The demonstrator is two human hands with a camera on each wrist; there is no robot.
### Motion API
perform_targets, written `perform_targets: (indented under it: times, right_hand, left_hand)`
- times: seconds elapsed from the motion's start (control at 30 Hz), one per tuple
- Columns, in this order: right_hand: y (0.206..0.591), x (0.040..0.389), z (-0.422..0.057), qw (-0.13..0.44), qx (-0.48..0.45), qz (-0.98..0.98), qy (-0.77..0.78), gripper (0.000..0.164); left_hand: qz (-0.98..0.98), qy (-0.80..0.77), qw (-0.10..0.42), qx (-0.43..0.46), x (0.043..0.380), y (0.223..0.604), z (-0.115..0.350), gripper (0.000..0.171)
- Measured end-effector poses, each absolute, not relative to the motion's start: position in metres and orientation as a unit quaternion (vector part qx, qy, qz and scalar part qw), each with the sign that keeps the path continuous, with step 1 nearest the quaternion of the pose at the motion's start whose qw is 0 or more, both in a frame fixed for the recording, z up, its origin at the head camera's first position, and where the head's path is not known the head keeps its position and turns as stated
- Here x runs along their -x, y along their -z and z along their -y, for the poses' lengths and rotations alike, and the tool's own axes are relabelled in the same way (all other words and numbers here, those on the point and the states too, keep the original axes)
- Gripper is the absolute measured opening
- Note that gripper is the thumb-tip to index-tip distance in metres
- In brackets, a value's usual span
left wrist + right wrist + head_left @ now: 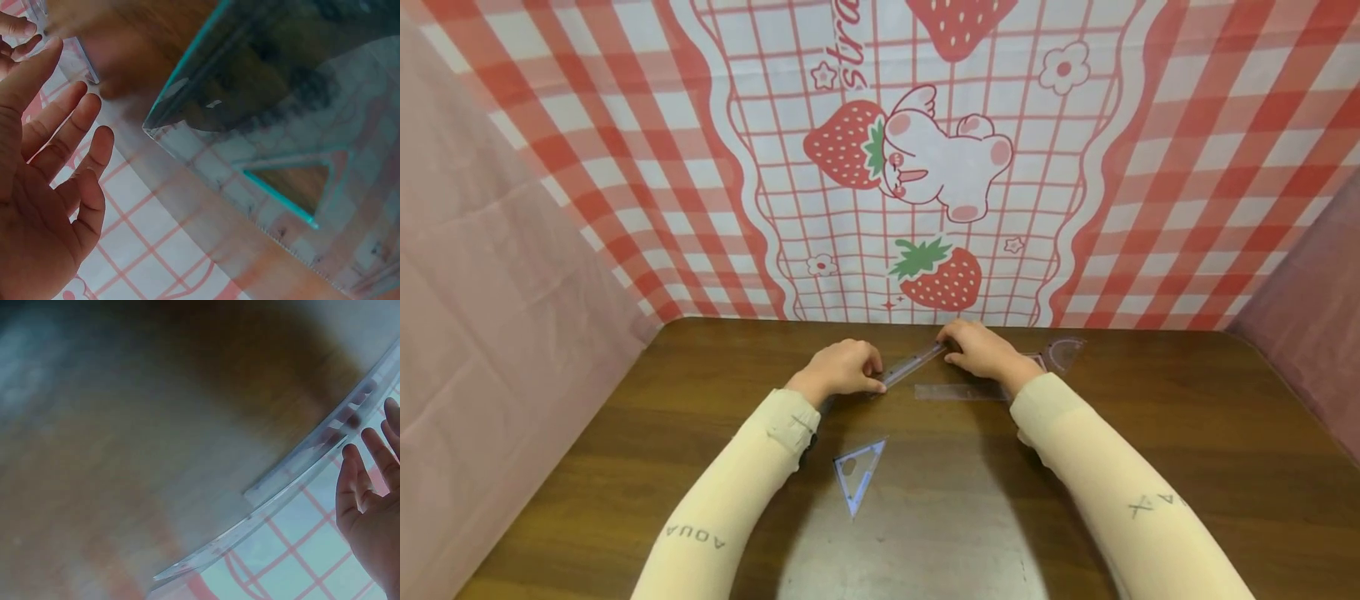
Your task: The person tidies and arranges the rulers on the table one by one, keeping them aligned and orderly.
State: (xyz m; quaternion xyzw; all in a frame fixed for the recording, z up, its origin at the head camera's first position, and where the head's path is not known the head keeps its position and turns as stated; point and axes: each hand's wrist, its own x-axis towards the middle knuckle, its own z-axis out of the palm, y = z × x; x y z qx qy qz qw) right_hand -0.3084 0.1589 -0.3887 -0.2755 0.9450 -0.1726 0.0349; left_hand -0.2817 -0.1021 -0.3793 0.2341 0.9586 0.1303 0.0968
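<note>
A clear ruler [913, 367] slants between the two hands, its far end up to the right. My left hand [844, 367] has thumb and index finger at the near end, the other fingers loosely bent. At the opposite end, the fingertips and thumb of my right hand [981, 352] pinch the ruler. A second clear ruler [951, 392] lies flat just in front, partly under the right wrist. Large in the left wrist view is a clear set square [294, 237] with a triangular cut-out; the head view has it [857, 479] on the table, nearer the body.
Right of the right hand lies a clear protractor [1063, 354], beside a pinkish transparent piece [1037, 360] half hidden by the wrist. The brown wooden table [647, 433] ends at a checked strawberry-print cloth [925, 167] behind. Pink cloth [512, 208] hangs along the sides.
</note>
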Motion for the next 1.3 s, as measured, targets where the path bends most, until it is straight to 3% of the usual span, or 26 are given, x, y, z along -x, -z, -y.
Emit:
perform_targets:
  times: [0.53,0.93,1.3]
  right_hand:
    - [0.390,0.314,-0.146,0.051,0.283,-0.944,0.160,0.038]
    - [0.389,0.311,-0.147,0.037,0.298,-0.941,0.154,0.024]
    - [0.388,0.313,-0.146,0.069,0.288,-0.942,0.160,0.017]
  left_hand:
    - [-0.958,-0.125,0.096,-0.238,0.281,0.382,0.102,0.030]
    - [-0.957,-0.139,0.098,-0.234,0.280,0.382,0.102,0.025]
    - [-0.957,-0.140,0.101,-0.231,0.280,0.382,0.105,0.024]
